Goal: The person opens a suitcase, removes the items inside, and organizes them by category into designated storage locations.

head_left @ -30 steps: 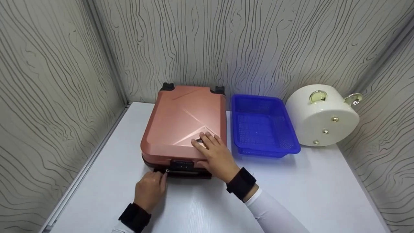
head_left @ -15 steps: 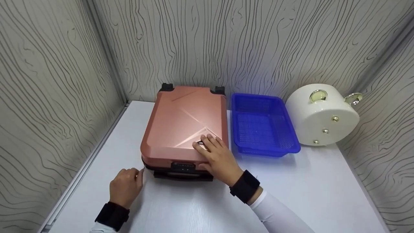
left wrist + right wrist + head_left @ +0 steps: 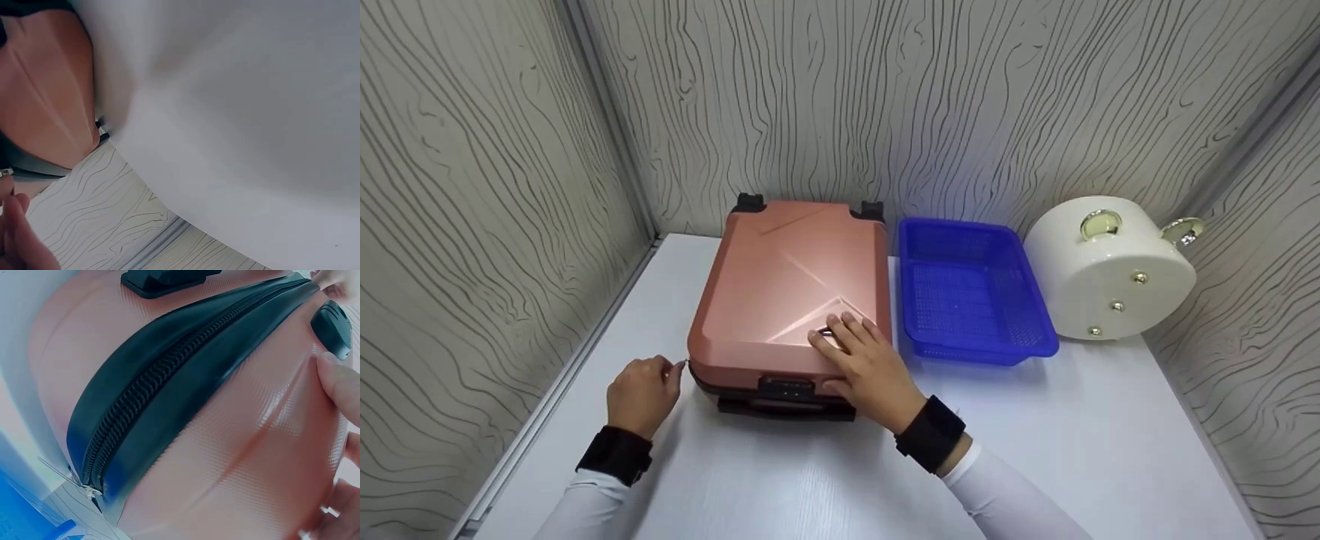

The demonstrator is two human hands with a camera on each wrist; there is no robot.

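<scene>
A pink hard-shell suitcase point(image 3: 780, 277) lies flat on the white table, its combination lock point(image 3: 786, 388) and black carry handle point(image 3: 787, 409) facing me. At its front left corner my left hand point(image 3: 641, 395) pinches a small metal zipper pull point(image 3: 7, 171). My right hand point(image 3: 874, 379) rests with spread fingers on the lid's front right part, over a small metal emblem. Along the edge below it, the right wrist view shows the black zipper point(image 3: 152, 379). Another metal zipper slider point(image 3: 90, 491) sits toward the side nearest the basket.
Right of the suitcase stands a blue plastic basket point(image 3: 910, 315). Beyond it a cream round case point(image 3: 1080, 277) with gold feet and handles rests on its side. Patterned wall panels point(image 3: 810, 97) enclose the table point(image 3: 825, 480) at the back and both sides.
My left hand has moved left from beside the lock along the suitcase's front edge, then a little away from me round the corner. The right hand stays almost in place on the lid.
</scene>
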